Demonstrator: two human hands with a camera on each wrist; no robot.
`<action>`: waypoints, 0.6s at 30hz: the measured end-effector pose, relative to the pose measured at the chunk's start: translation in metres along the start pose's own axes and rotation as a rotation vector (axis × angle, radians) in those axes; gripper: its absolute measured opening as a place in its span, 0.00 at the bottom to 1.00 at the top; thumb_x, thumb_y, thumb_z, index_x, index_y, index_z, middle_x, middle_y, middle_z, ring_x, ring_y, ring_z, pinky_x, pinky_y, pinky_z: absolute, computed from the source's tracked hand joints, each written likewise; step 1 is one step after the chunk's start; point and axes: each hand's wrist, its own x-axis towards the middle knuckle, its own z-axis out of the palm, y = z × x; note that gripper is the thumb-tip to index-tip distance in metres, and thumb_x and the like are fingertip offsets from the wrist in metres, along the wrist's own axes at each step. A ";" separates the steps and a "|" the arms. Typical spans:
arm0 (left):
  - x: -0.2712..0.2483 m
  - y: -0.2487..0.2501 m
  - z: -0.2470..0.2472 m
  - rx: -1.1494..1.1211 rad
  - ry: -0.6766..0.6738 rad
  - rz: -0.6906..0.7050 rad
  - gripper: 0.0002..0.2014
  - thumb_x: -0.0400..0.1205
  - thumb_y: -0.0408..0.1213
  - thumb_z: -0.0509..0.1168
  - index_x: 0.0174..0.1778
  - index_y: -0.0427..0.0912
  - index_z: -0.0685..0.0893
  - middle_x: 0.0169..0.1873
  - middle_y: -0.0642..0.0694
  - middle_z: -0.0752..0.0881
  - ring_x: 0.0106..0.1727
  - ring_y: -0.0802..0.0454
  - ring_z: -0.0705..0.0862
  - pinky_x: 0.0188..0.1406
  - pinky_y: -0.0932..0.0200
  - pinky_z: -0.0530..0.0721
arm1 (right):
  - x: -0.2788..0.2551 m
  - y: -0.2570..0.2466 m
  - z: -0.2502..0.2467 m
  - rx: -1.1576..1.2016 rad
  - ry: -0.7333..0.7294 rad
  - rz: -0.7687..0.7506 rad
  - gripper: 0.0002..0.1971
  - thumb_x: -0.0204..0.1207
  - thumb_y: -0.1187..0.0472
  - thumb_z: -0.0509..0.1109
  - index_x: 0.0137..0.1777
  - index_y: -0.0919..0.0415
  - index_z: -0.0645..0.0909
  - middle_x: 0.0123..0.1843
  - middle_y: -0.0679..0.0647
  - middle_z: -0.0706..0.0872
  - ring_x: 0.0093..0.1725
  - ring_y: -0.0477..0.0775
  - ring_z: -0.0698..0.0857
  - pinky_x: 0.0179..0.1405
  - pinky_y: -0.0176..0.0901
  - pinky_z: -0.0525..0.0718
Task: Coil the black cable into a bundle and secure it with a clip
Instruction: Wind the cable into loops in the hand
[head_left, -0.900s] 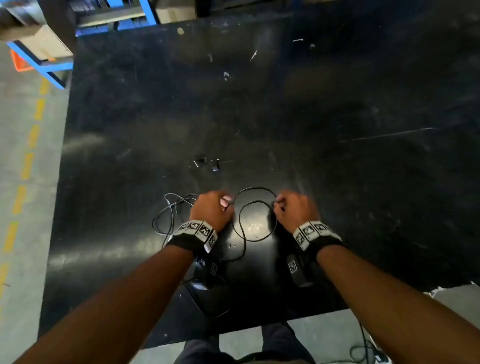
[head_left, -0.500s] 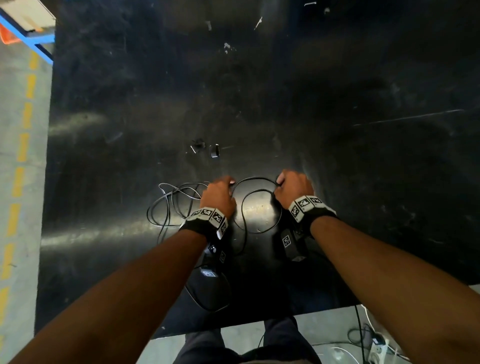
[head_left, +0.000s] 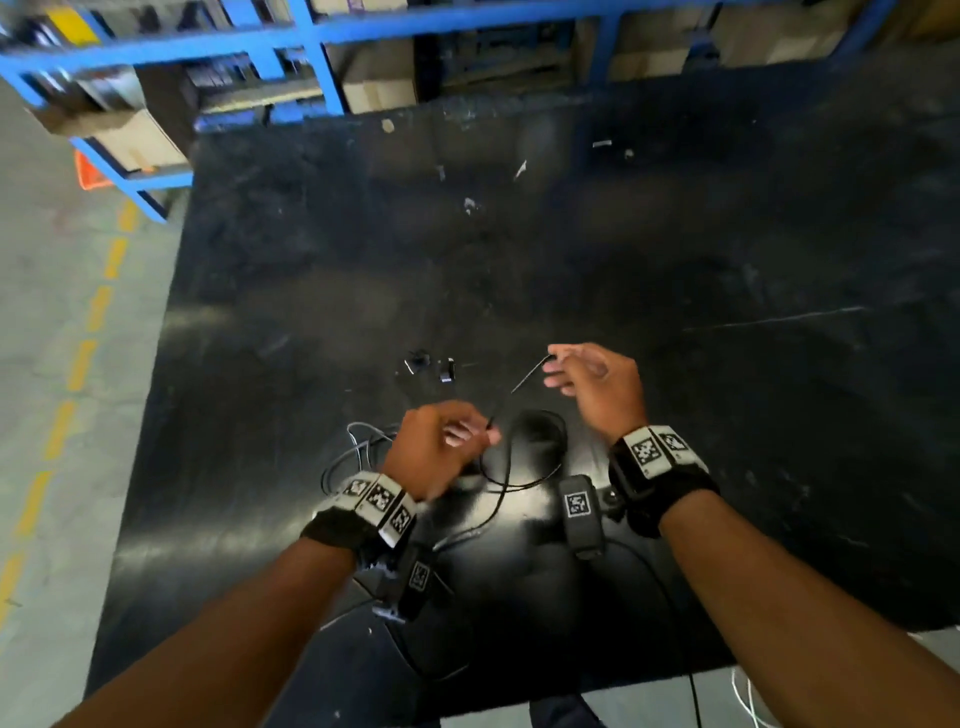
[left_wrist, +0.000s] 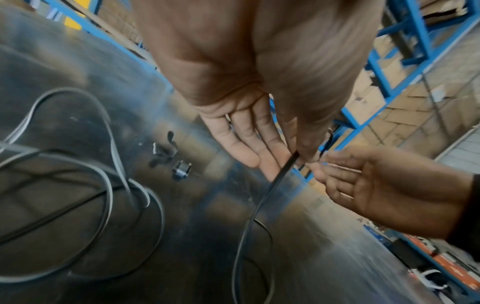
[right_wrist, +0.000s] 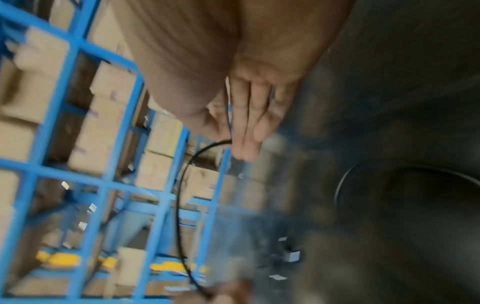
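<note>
The black cable (head_left: 522, 379) runs taut between my two raised hands. My left hand (head_left: 483, 431) pinches it between thumb and fingers (left_wrist: 275, 156), and from there the cable (left_wrist: 259, 203) drops to loose loops (head_left: 524, 457) on the black table (head_left: 675, 260). My right hand (head_left: 556, 366) pinches the cable's end, the other fingers (right_wrist: 257, 123) held straight; the cable (right_wrist: 179, 205) curves away below them. Two small black clips (head_left: 418, 361) (head_left: 447, 370) lie on the table just beyond my left hand, also seen as clips (left_wrist: 182, 169) in the left wrist view.
More cable loops (head_left: 353, 457) lie tangled left of my left hand. Blue racks (head_left: 311, 31) with cardboard boxes stand behind the table's far edge. A concrete floor with a yellow dashed line (head_left: 78, 364) runs along the left. Small white scraps (head_left: 470, 205) dot the far table.
Both hands rose off the table. My right hand moved forward and away from the left, drawing a short stretch of cable taut between them. The head view tilted up toward the racks.
</note>
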 end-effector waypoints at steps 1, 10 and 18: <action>-0.006 0.007 -0.005 -0.008 0.009 0.030 0.05 0.77 0.38 0.82 0.39 0.47 0.93 0.34 0.47 0.93 0.34 0.64 0.86 0.40 0.67 0.85 | -0.007 -0.017 0.003 0.107 -0.051 0.023 0.09 0.82 0.66 0.68 0.51 0.56 0.90 0.44 0.57 0.95 0.38 0.48 0.93 0.41 0.37 0.86; -0.035 0.059 -0.041 0.046 0.030 0.288 0.13 0.77 0.51 0.80 0.53 0.51 0.93 0.47 0.55 0.93 0.50 0.59 0.92 0.51 0.62 0.89 | -0.067 -0.119 0.022 0.445 -0.276 -0.049 0.16 0.78 0.72 0.74 0.65 0.65 0.79 0.51 0.63 0.95 0.46 0.58 0.95 0.46 0.41 0.91; -0.031 0.124 -0.086 -0.275 0.158 0.389 0.17 0.88 0.45 0.66 0.65 0.39 0.90 0.63 0.47 0.91 0.67 0.53 0.89 0.62 0.62 0.85 | -0.093 -0.142 0.038 0.332 -0.308 -0.244 0.07 0.74 0.74 0.77 0.50 0.74 0.86 0.39 0.61 0.95 0.37 0.55 0.95 0.35 0.35 0.88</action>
